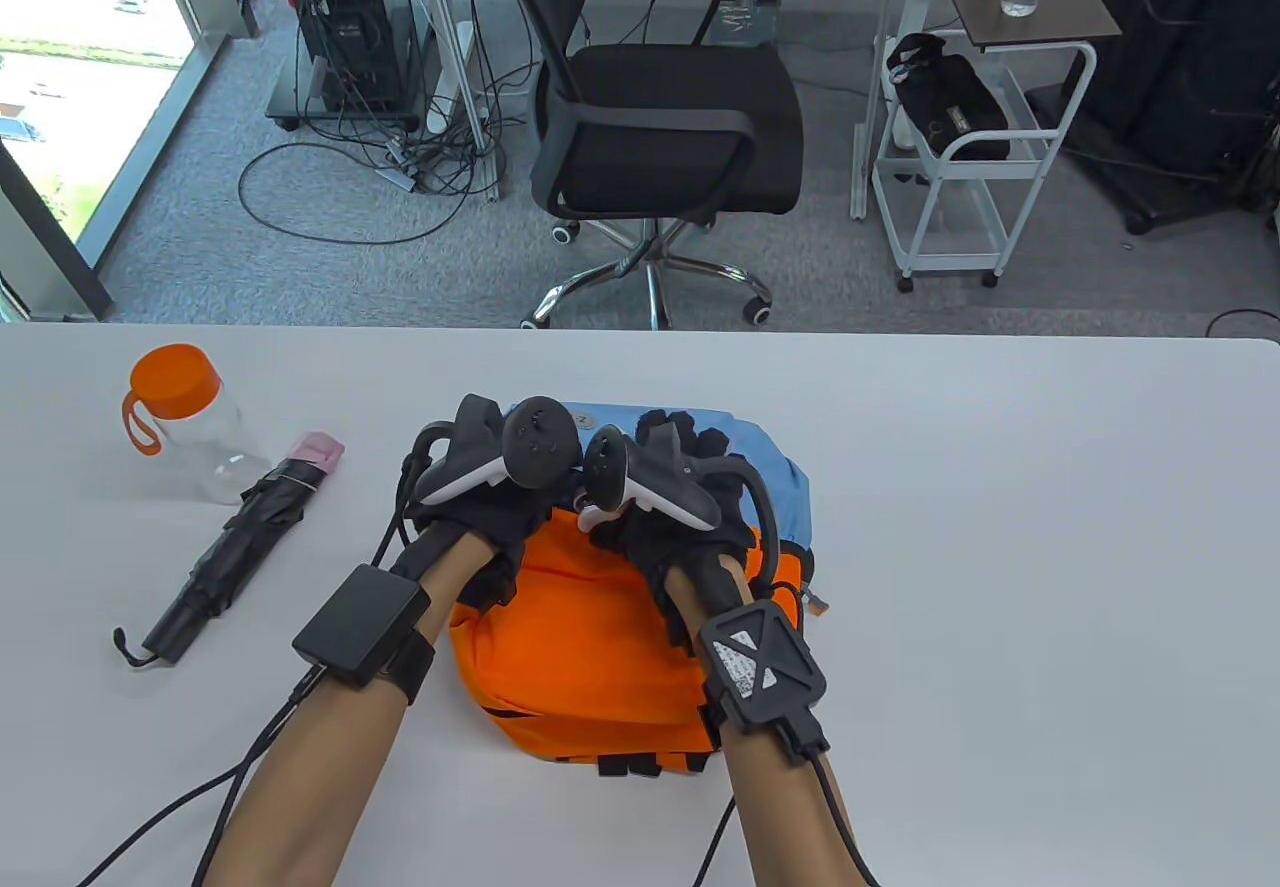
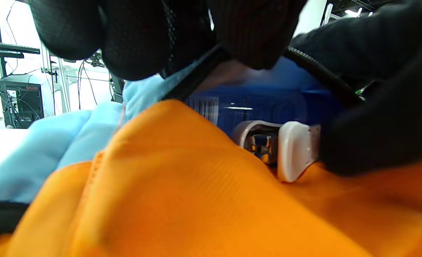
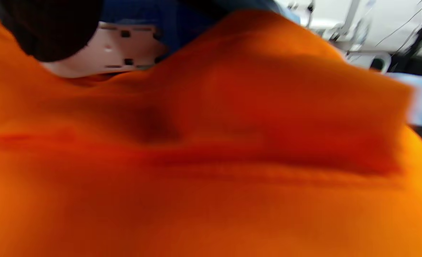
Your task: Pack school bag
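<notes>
An orange and light-blue school bag (image 1: 590, 647) lies in the middle of the table with both gloved hands on its top. My left hand (image 1: 478, 525) grips the black zipper edge (image 2: 193, 76) of the bag's opening, fingers (image 2: 150, 35) curled over it. My right hand (image 1: 682, 439) holds a white and pink plastic object (image 2: 294, 150) at the mouth of the opening, against the dark-blue lining (image 2: 264, 103). In the right wrist view the same object (image 3: 121, 50) shows behind orange fabric (image 3: 211, 160), one black fingertip (image 3: 50, 28) on it. The trackers hide most fingers from above.
A clear bottle with an orange lid (image 1: 185, 417) stands at the left of the table (image 1: 1000, 527). A folded black umbrella with a pink handle (image 1: 235, 552) lies beside it. Beyond the far edge stand an office chair (image 1: 660, 117) and a white trolley (image 1: 975, 147).
</notes>
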Demonstrator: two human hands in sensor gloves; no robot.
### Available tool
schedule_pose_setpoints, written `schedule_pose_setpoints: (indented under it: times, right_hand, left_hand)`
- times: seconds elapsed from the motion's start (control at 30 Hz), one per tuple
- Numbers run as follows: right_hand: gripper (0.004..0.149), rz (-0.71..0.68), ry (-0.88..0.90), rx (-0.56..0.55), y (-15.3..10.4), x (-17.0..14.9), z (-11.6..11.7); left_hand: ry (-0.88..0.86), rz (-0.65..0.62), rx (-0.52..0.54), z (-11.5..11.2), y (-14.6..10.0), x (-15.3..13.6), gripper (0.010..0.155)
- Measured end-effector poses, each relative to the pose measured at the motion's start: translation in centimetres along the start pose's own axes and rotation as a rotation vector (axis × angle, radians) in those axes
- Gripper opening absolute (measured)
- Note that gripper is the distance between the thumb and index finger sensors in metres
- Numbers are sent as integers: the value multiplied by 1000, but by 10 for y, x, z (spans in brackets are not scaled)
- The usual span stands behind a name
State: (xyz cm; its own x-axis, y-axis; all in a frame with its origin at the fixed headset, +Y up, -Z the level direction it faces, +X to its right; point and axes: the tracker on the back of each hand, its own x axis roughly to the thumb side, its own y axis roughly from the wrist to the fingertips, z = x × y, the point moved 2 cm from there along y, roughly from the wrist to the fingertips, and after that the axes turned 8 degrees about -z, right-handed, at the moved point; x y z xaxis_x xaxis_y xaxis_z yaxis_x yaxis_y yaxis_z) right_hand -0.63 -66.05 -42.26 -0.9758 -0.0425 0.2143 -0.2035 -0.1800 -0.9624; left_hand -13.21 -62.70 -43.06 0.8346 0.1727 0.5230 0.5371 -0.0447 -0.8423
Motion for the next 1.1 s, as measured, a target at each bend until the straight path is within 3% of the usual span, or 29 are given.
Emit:
schedule_pose_setpoints:
  times: [0.1, 0.17, 0.2, 0.33, 0.4, 0.47, 0.57, 0.7, 0.83, 0.93, 1.1]
  right_hand:
    - [83, 115, -72, -203, 1, 3, -5]
    - [83, 65, -23, -145, 1, 4, -10]
    - [88, 39, 36, -65, -6, -1, -14]
    - [85, 57, 205, -81, -49, -41, -14]
    - [82, 117, 233, -79, -76, -67, 3]
    - [78, 151, 288, -155, -101, -86, 25]
    - [83, 221, 437, -98, -124, -99, 59]
    - [86, 202, 527, 0, -129, -103, 79]
    - [87, 155, 495, 45, -127, -95, 87]
    - [86, 134, 432, 45, -129, -90, 89]
    - [86, 133, 473, 68, -126, -90, 91]
  left_hand:
    - [-17, -1, 45, 1, -2, 0, 45]
    - [-23, 3, 24, -1, -2, 0, 45]
    - [-2, 0, 22, -1, -2, 0, 45]
    - [34, 8, -17, -4, 0, 2, 46]
    - [30, 31, -90, -4, 2, 4, 51]
    - [-25, 91, -181, -4, 1, 12, 63]
    - [24, 78, -61, 5, 6, 39, 66]
    - [50, -116, -49, -4, 26, 94, 61]
    - [116, -190, -62, -27, 46, 132, 56]
    - [382, -227, 140, -25, 48, 145, 58]
    - [417, -138, 57, -36, 55, 133, 57]
